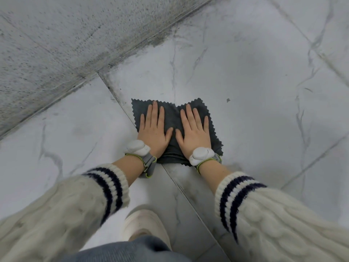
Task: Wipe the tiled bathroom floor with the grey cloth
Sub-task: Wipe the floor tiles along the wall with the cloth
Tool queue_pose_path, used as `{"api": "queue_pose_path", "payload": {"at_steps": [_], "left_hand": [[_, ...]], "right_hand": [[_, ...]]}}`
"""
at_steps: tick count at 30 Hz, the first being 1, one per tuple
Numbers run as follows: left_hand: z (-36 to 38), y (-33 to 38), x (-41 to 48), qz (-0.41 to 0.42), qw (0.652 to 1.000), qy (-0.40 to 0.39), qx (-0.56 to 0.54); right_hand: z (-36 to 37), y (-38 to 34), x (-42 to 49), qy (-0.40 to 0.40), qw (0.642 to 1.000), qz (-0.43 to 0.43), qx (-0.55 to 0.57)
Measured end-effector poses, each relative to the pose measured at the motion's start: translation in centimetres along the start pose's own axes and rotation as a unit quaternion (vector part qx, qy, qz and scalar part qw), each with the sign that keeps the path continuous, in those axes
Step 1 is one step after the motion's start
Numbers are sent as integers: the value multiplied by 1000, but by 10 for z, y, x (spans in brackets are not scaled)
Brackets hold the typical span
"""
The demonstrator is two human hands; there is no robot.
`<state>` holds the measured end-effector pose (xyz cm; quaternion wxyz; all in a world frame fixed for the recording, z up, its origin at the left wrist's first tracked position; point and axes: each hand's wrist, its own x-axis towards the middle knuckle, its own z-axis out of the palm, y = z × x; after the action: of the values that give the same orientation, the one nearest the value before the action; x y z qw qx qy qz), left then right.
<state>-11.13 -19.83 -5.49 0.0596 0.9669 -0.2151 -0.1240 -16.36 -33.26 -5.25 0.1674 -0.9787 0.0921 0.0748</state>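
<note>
The left hand and the right hand lie flat side by side, fingers straight and slightly spread, palms pressing the grey cloth onto the tiled floor. The cloth, with zigzag-cut edges, lies across a grout line between pale, grey-veined tiles. Each wrist carries a white device on a grey strap, left and right, above cream cable-knit sleeves with dark-striped cuffs. A speckled grey wall meets the floor on the upper left. A pale shoe stands below. No readable writing shows.
</note>
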Motion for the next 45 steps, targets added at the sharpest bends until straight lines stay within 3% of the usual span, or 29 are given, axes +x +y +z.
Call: {"api": "queue_pose_path", "payload": {"at_steps": [22,29,35,41,45], "left_hand": [[12,44,-66,107,992,-50,39],[11,59,-51,234,970,-49,43],[6,58,-51,204,978,-30,16],[16,58,-52,216,974,-31,59],[17,74,-48,284,956,-30,59]], "right_hand": [[1,26,-100,-2,995,81,58],[-5,26,-89,18,975,181,125],[-5,25,-77,-17,984,158,76],[-1,32,-91,24,976,201,86],[-6,49,-105,48,962,249,104]]}}
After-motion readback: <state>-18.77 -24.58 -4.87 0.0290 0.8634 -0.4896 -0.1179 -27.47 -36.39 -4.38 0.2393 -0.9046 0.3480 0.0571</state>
